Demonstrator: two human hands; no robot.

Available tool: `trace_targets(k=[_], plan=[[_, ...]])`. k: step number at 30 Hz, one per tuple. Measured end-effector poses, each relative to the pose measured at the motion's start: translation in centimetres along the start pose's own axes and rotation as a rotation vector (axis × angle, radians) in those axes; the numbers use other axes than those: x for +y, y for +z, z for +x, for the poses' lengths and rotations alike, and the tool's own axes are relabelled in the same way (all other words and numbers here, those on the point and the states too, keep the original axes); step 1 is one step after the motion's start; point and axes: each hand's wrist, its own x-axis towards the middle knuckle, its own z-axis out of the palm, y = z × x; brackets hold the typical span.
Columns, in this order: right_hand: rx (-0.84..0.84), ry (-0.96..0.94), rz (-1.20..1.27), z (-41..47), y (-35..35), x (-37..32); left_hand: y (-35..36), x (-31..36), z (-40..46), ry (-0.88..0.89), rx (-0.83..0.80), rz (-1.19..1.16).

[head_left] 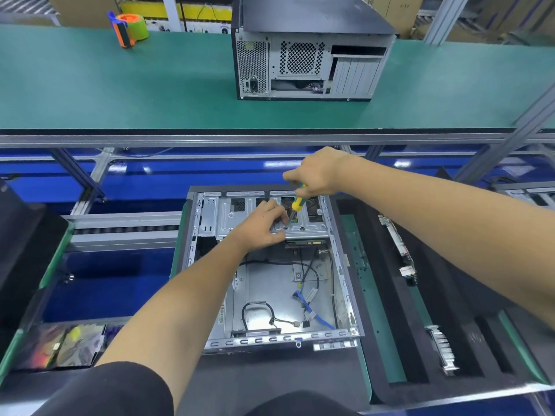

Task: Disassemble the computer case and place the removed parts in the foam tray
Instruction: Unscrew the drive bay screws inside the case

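A long green surface [120, 85] runs across the far side, and a closed computer case [309, 52] stands on it with its rear panel facing this way; an orange and green tape dispenser [129, 29] sits well off to its left. Nearer, straight in front of the person, the open computer case [270, 271] lies flat with its side panel off, so the bare metal floor shows with loose black and blue cables [306, 295] trailing over it. Just beside it on the right lies the black foam tray [390, 295], its long slots holding a circuit board [396, 244] set on edge and, nearer, a finned metal part [443, 349]. At the far end of the open case is a metal drive cage [264, 214], and both hands are at work over it. The left hand [261, 226] rests on the cage with its fingers curled over the metal, the fingertips pinched close at a screw hole; whether they hold a screw I cannot tell. The right hand [315, 172] grips a yellow and green screwdriver [297, 202] from above, fingers wrapped round the handle, its tip pointing down into the cage right beside the left fingertips.
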Motion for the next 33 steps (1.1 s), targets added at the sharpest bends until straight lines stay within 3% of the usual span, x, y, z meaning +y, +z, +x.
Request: trace_targets(k=[8, 13, 20, 33], plan=[[0.029, -0.055, 0.339, 0.1, -0.7, -0.6, 0.0, -0.1, 0.1, 0.002, -0.002, 0.001], [-0.02, -0.014, 0.013, 0.3, -1.3, -0.9, 0.0, 0.0, 0.0, -0.008, -0.001, -0.002], [0.059, -0.05, 0.346, 0.2, -0.3, -0.6, 0.0, 0.0, 0.1, 0.004, 0.016, 0.01], [0.112, -0.049, 0.417, 0.7, 0.3, 0.4, 0.1, -0.2, 0.0, 0.015, 0.047, -0.009]])
